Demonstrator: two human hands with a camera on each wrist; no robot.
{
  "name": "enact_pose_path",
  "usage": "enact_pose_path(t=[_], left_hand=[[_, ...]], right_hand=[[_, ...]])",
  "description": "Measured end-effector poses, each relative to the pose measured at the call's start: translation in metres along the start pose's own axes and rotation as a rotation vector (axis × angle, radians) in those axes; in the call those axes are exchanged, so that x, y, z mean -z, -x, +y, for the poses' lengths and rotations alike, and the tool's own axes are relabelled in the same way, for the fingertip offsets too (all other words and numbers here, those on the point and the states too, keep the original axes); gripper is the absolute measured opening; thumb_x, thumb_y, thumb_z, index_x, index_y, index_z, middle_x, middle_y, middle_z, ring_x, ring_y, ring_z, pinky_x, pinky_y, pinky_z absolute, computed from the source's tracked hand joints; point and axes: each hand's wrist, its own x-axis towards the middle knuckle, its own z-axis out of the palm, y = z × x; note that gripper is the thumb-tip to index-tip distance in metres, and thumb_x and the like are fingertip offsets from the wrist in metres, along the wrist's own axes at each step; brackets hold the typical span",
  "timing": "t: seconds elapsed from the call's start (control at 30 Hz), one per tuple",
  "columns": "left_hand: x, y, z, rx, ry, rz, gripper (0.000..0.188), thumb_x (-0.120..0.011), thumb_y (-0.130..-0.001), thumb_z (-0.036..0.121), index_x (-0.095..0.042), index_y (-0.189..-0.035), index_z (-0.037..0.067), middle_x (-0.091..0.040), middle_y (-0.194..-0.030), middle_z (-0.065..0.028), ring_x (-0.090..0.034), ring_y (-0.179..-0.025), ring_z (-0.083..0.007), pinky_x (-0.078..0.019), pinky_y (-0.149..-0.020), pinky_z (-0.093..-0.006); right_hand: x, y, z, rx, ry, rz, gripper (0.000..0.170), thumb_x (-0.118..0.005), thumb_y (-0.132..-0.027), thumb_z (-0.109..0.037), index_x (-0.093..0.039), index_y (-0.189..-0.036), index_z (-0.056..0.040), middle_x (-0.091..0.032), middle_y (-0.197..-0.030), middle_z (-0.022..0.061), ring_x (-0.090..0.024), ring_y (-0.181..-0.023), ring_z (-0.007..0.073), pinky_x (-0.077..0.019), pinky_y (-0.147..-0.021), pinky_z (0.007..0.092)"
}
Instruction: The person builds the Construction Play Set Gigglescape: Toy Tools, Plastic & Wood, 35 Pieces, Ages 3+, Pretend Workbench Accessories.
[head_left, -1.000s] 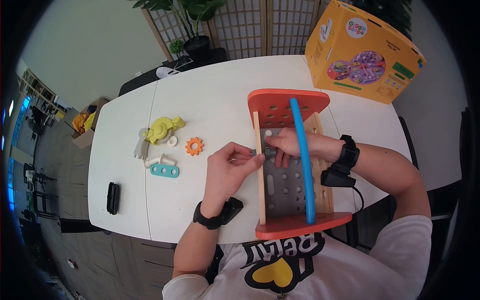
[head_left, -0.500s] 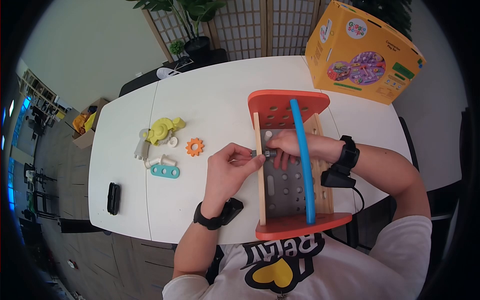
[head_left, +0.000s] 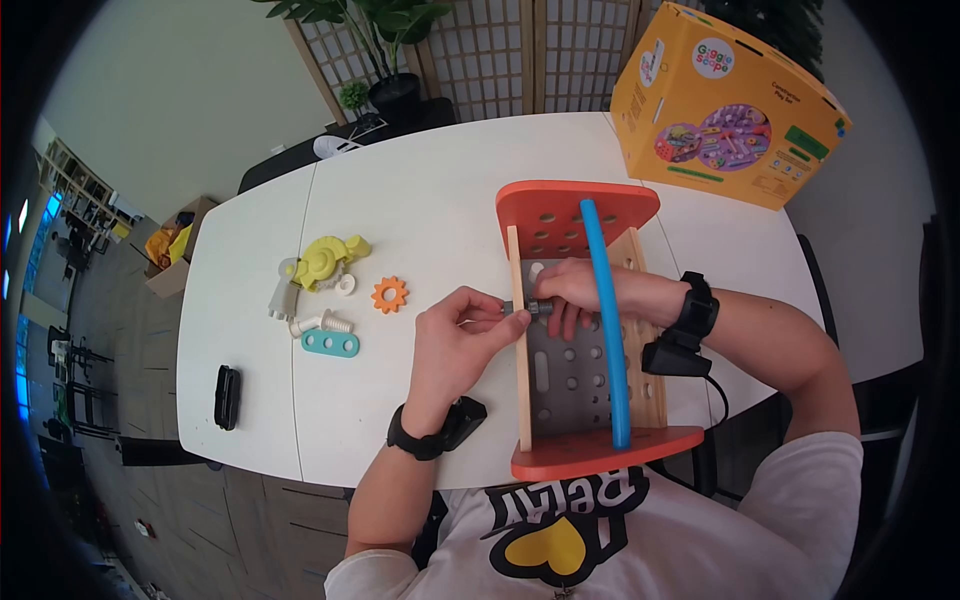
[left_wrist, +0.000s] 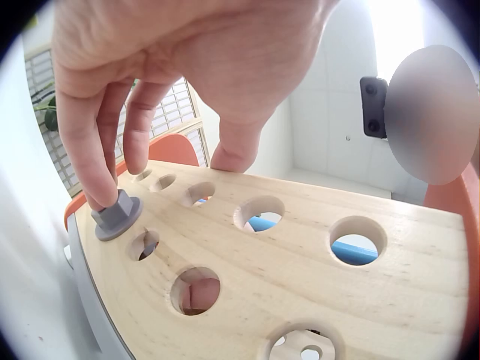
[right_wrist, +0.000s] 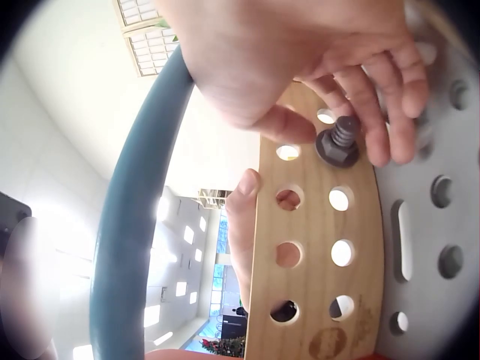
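Person works both sides of a toy box frame's left panel (head_left: pixel 522 400), pale wood, visible grain, drilled with round holes. A grey bolt (left_wrist: pixel 116 216) goes through a hole towards the far end of that panel, hex head and round flange flat to the outer face; inside, its threaded shank carries a dark hex nut (right_wrist: pixel 335 153) with a flange against the wood. Left hand (head_left: pixel 455 338) is on the outer side, fingertip touching the bolt head, thumb on the panel's edge; can't tell if the fingers pinch the head. Right hand (head_left: pixel 578 287) reaches inside under the smooth round blue rod (head_left: pixel 613 370), thumb at one side of the nut, fingers at the other; near together, but can't tell if clamped on it. Frame has red end boards with rounded corners, near and far, the far board (head_left: pixel 575 208) holed too, plus a grey perforated plate (head_left: pixel 560 395) between the wooden sides. Left on the white table (head_left: pixel 240 320): lumpy yellow-green toy piece (head_left: pixel 322 262), orange toothed gear (head_left: pixel 390 294), ribbed white screw (head_left: pixel 337 323) beside a teal three-hole strip (head_left: pixel 330 343), oblong black case (head_left: pixel 227 397) nearer. Printed orange carton (head_left: pixel 730 110) stands far right.
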Motion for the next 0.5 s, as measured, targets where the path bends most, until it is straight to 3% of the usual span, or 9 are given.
enact_pose_path(t=[0.13, 0.23, 0.33, 0.43, 0.5], left_hand=[[0.0, 0.0, -0.001, -0.015, 0.001, 0.01, 0.041, -0.089, -0.082, 0.027, -0.069, -0.096, -0.007, -0.075, -0.088, -0.0119, -0.076, -0.084, -0.0164, -0.0601, -0.076, -0.0279], [0.0, 0.0, -0.001, -0.009, 0.002, 0.007, 0.041, -0.089, -0.082, 0.026, -0.069, -0.096, -0.007, -0.075, -0.088, -0.0121, -0.076, -0.084, -0.0163, -0.06, -0.076, -0.0279], [0.0, -0.001, -0.001, -0.016, 0.001, 0.004, 0.041, -0.089, -0.082, 0.026, -0.069, -0.096, -0.007, -0.074, -0.088, -0.0123, -0.076, -0.085, -0.0163, -0.06, -0.076, -0.028], [0.0, 0.0, 0.001, -0.015, -0.001, 0.003, 0.041, -0.089, -0.082, 0.026, -0.069, -0.096, -0.007, -0.074, -0.088, -0.0122, -0.076, -0.084, -0.016, -0.0599, -0.076, -0.0278], [0.0, 0.0, 0.001, -0.015, -0.013, 0.003, 0.041, -0.089, -0.082, 0.026, -0.069, -0.096, -0.007, -0.074, -0.088, -0.012, -0.075, -0.084, -0.0156, -0.0599, -0.076, -0.0277]], right_hand=[[-0.002, 0.004, 0.006, 0.174, 0.126, 0.001, 0.036, -0.052, -0.106, -0.034, -0.067, -0.107, -0.001, -0.075, -0.089, 0.0105, -0.074, -0.074, 0.0165, -0.0507, -0.059, 0.0277], [0.001, -0.001, 0.009, 0.164, 0.175, -0.058, 0.032, -0.057, -0.104, -0.031, -0.066, -0.11, -0.0008, -0.075, -0.091, 0.0091, -0.074, -0.076, 0.0161, -0.0508, -0.06, 0.0273], [-0.001, -0.003, 0.002, -0.061, 0.027, -0.076, 0.028, -0.063, -0.101, -0.028, -0.065, -0.111, -0.001, -0.076, -0.093, 0.0081, -0.074, -0.079, 0.015, -0.0511, -0.061, 0.0271], [0.0, 0.002, -0.007, -0.095, 0.013, -0.038, 0.034, -0.064, -0.102, -0.032, -0.066, -0.114, -0.0006, -0.076, -0.098, 0.009, -0.074, -0.081, 0.0143, -0.0516, -0.063, 0.0275], [-0.002, 0.003, 0.002, 0.061, 0.069, -0.019, 0.038, -0.06, -0.103, -0.034, -0.066, -0.116, 0.0011, -0.076, -0.093, 0.0102, -0.074, -0.076, 0.0161, -0.0556, -0.063, 0.0311]])
